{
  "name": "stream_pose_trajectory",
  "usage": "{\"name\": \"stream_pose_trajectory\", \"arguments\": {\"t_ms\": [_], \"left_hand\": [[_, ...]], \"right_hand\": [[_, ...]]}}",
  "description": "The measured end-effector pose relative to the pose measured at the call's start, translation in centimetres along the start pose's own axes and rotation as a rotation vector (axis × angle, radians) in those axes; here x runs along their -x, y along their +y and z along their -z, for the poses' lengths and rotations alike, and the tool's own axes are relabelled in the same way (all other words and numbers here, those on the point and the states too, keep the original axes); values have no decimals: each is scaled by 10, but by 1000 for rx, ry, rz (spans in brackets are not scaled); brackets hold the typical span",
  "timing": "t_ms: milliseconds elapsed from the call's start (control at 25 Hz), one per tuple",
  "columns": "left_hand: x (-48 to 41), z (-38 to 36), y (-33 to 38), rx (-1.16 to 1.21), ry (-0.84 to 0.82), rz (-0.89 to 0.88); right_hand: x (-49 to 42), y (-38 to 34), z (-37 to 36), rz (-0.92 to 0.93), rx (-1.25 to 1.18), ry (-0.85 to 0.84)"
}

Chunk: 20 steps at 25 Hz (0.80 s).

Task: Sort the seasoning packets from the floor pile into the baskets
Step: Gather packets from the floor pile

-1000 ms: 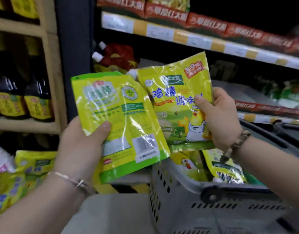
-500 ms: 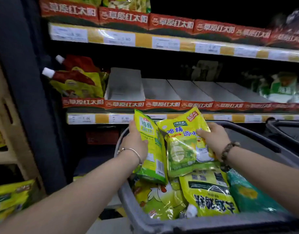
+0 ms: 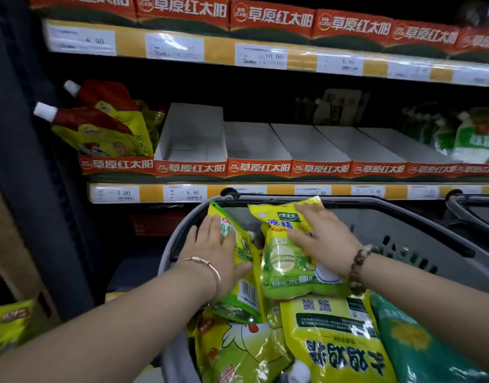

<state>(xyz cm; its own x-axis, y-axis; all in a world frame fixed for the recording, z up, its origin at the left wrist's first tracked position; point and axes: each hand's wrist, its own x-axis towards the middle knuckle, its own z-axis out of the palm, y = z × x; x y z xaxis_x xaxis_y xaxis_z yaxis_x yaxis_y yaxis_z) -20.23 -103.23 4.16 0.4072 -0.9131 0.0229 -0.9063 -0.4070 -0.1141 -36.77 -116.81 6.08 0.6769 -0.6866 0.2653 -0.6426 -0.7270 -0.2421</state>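
Left of centre, low in the frame, the left hand (image 3: 213, 246) lies flat, fingers straight, on a narrow yellow-green packet (image 3: 247, 290) leaning inside the grey basket (image 3: 376, 225) at its left rim. Just right of it, the right hand (image 3: 324, 240) presses spread fingers onto a yellow packet (image 3: 283, 262) resting atop other packets (image 3: 337, 341) in the basket.

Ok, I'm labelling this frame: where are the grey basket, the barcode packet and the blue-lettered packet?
grey basket (image 3: 376, 225), head view, on its far inner wall.
barcode packet (image 3: 247, 293), head view, on its barcode panel.
blue-lettered packet (image 3: 283, 258), head view, on its pale round emblem.
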Motion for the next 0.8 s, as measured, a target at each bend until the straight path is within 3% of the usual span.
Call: {"name": "stream_pose_trajectory", "arguments": {"t_ms": [80,160,320,560,800], "left_hand": [[4,-3,6,-116,-130,-81],[10,-7,12,-18,-368,-140],[12,-2,7,82,-610,-160],[12,-8,13,52,-641,-149],[11,-8,15,17,-621,-148]], "right_hand": [[2,-13,-6,191,41,-122],[-3,-20,-15,298,130,-251],[-17,-10,-22,239,123,-428],[-30,-17,-34,168,228,-519],[-25,-28,-40,168,299,-388]]}}
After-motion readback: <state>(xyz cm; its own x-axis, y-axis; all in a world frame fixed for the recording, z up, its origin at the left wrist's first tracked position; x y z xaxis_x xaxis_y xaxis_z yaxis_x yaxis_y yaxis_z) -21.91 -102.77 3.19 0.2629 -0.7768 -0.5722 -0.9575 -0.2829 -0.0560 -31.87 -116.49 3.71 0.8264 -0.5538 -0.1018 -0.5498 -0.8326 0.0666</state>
